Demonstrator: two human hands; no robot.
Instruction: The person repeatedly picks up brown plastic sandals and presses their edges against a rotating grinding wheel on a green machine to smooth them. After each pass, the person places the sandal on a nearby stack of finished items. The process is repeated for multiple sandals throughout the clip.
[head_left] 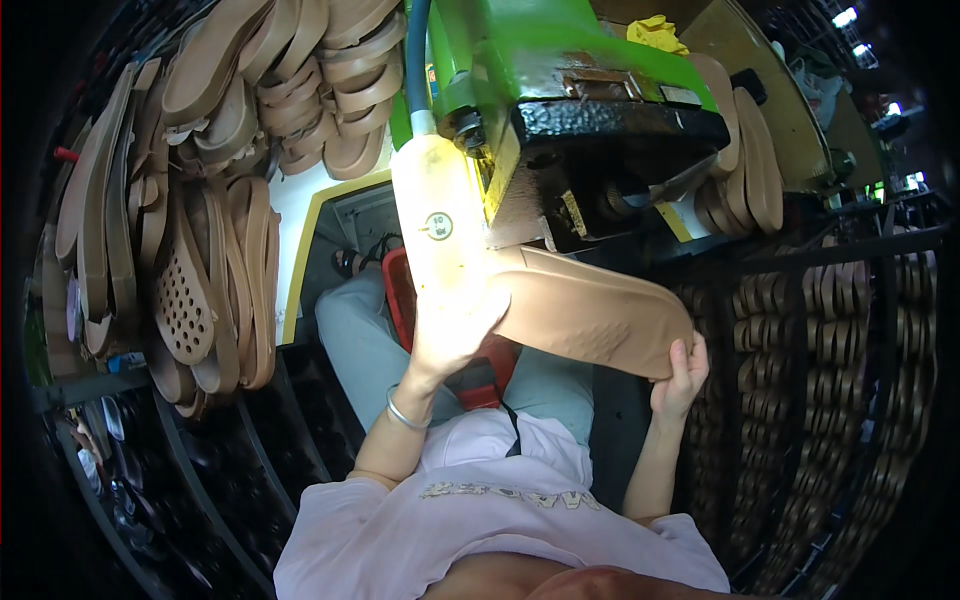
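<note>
Between my two hands a tan shoe sole (600, 315) is held tilted, its broad face turned up, just below the black head of a green machine (620, 120). My left hand (455, 325) grips the sole's left end; glare from a lit lamp (435, 190) washes out part of its fingers. At the sole's right end, my right hand (683, 375) is closed around the edge, fingertips on the upper face. The sole's far left edge lies close to the machine's working part, and I cannot tell whether they touch.
Tan slide sandals (355, 100) are piled on the left of the white worktop (300, 215), beside perforated tan soles (185, 310). More soles (755, 165) lean by a cardboard box (780, 100) at right. Racks of footwear (830, 380) stand on the right. A red stool (480, 375) shows between my legs.
</note>
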